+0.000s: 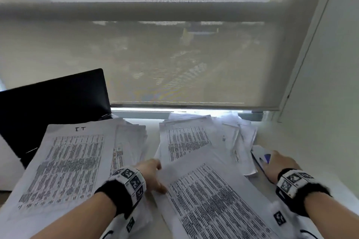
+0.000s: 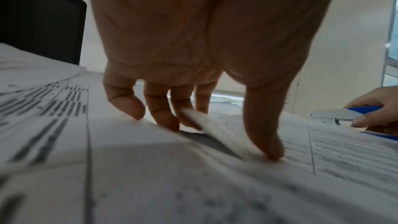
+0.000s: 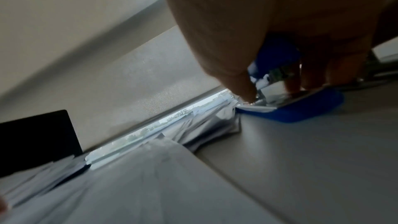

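paper: printed sheet (image 1: pixel 209 200) lay front and centre on the desk (image 1: pixel 281 137), its left edge pinched between the thumb and curled fingers of my left hand (image 1: pixel 150 172). blue stapler (image 1: pixel 265 158) sat at the right beside the loose stacks (image 1: pixel 239 137), my right hand (image 1: pixel 281 163) wrapped round it. i judged it best to square the corner first, then seat it fully in the stapler's mouth before pressing.

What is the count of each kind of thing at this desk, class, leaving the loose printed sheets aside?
1 laptop
1 stapler
2 hands: left hand pinching a printed sheet, right hand gripping the stapler
Total: 4
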### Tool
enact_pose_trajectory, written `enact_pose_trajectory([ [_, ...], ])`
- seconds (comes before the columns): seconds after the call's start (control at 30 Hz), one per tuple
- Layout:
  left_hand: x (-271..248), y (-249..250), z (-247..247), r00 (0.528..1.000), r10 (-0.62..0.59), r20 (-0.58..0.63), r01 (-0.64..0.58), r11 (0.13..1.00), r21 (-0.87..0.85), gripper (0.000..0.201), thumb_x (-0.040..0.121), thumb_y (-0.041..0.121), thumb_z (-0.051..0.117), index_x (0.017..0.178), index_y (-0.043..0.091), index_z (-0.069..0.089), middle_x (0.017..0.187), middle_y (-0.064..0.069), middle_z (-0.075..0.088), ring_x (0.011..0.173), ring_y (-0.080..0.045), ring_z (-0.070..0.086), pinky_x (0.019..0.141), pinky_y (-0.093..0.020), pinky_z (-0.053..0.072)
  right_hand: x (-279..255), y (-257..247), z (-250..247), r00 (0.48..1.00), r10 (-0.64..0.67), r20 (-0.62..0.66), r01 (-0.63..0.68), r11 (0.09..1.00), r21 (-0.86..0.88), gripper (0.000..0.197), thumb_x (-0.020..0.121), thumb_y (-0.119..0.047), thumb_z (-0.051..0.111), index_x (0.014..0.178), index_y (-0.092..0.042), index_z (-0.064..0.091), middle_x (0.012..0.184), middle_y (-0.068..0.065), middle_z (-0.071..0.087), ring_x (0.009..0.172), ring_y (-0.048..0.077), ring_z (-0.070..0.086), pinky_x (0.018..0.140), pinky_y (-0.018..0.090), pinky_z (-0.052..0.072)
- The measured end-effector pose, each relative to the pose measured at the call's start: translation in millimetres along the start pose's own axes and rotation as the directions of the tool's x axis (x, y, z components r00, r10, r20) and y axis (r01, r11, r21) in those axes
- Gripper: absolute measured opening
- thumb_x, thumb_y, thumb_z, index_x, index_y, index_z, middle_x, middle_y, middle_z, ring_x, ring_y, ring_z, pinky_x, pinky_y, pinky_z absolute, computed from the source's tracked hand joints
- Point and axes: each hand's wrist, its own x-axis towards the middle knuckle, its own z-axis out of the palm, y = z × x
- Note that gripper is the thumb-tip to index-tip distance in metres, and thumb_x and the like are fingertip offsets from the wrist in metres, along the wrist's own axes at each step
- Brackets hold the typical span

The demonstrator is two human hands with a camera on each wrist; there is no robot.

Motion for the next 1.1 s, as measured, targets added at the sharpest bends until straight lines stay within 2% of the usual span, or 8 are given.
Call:
enact_pose_trajectory([
  [0.2,1.6,-10.2,-5.9,0.984,0.018,-0.176,-0.054,0.977,-0.207,0.024,0.077,0.030,0.081,0.090,0.027,0.061,0.082,0.004,0.057,0.078,-0.015,0.055,0.071,-0.017,0.041,7.2,6.2,6.1,0.995,-0.049,-0.083,0.070,0.960,0.272,0.034,0.090,-0.028,0.057,0.112,-0.002,0.054,0.116,0.022,0.062,0.107,0.036,0.059,0.088,0.035,0.045],
  [0.27,1.0,-8.7,-5.2,0.983,0.011,-0.183,-0.052,0.974,-0.221,0.020,0.077,0.030,0.080,0.083,0.027,0.061,0.085,0.005,0.060,0.082,-0.014,0.056,0.074,-0.017,0.043,6.4,10.0,7.4,0.988,-0.066,-0.139,0.111,0.931,0.347,0.034,0.089,-0.025,0.060,0.113,-0.001,0.056,0.113,0.024,0.062,0.105,0.037,0.059,0.087,0.035,0.044],
  [0.4,1.8,-0.8,1.9,0.997,-0.037,-0.069,0.019,0.970,-0.244,0.062,0.072,0.040,0.083,0.123,0.017,0.056,0.115,-0.002,0.060,0.097,-0.016,0.057,0.092,-0.023,0.047,-4.0,16.7,0.6,0.972,-0.142,-0.189,0.212,0.875,0.434,0.029,0.085,-0.027,0.066,0.103,-0.004,0.062,0.100,0.016,0.064,0.095,0.034,0.060,0.081,0.032,0.044],
  [0.53,0.6,6.8,10.1,0.998,-0.059,-0.036,0.057,0.996,-0.075,0.081,0.063,0.046,0.087,0.130,0.025,0.047,0.119,0.000,0.058,0.106,-0.018,0.058,0.096,-0.028,0.047,-15.9,22.2,-7.2,0.958,-0.172,-0.230,0.267,0.828,0.493,0.022,0.085,-0.026,0.068,0.097,-0.009,0.062,0.094,0.013,0.064,0.090,0.031,0.061,0.079,0.031,0.044],
  [0.77,-13.7,21.6,7.5,0.986,0.136,-0.092,-0.144,0.986,-0.089,0.017,0.077,0.033,0.073,0.088,0.020,0.070,0.080,0.004,0.065,0.079,-0.013,0.063,0.069,-0.023,0.048,-51.0,12.6,-39.8,0.960,-0.107,-0.259,0.274,0.557,0.784,0.009,0.082,-0.009,0.070,0.087,-0.003,0.065,0.063,0.003,0.056,0.047,0.013,0.051,0.042,0.020,0.038],
  [0.9,-25.8,45.7,12.5,0.957,0.264,-0.119,-0.284,0.936,-0.206,0.011,0.080,0.024,0.072,0.074,0.022,0.064,0.072,0.007,0.062,0.067,-0.005,0.054,0.065,-0.021,0.046,-77.4,-0.1,-53.2,0.924,-0.274,-0.267,0.382,0.619,0.687,0.015,0.081,-0.016,0.071,0.092,-0.011,0.063,0.073,0.000,0.062,0.058,0.011,0.054,0.043,0.011,0.039],
  [1.0,-32.5,66.8,25.3,0.945,0.270,-0.186,-0.314,0.908,-0.277,0.024,0.079,0.017,0.073,0.102,0.019,0.066,0.088,0.002,0.065,0.078,-0.011,0.057,0.070,-0.020,0.048,-98.3,-6.8,-42.7,0.862,-0.488,-0.137,0.500,0.770,0.397,0.021,0.087,-0.031,0.065,0.104,-0.021,0.057,0.091,-0.001,0.064,0.069,0.004,0.055,0.059,0.010,0.042],
  [1.1,-38.4,72.1,32.7,0.955,0.202,-0.218,-0.264,0.913,-0.312,0.048,0.078,0.025,0.079,0.120,0.022,0.054,0.105,0.005,0.061,0.089,-0.013,0.056,0.081,-0.020,0.045,-110.9,-9.8,-14.6,0.817,-0.576,-0.023,0.554,0.775,0.303,0.028,0.089,-0.036,0.062,0.112,-0.022,0.054,0.089,-0.008,0.058,0.073,0.004,0.053,0.063,0.013,0.038],
])
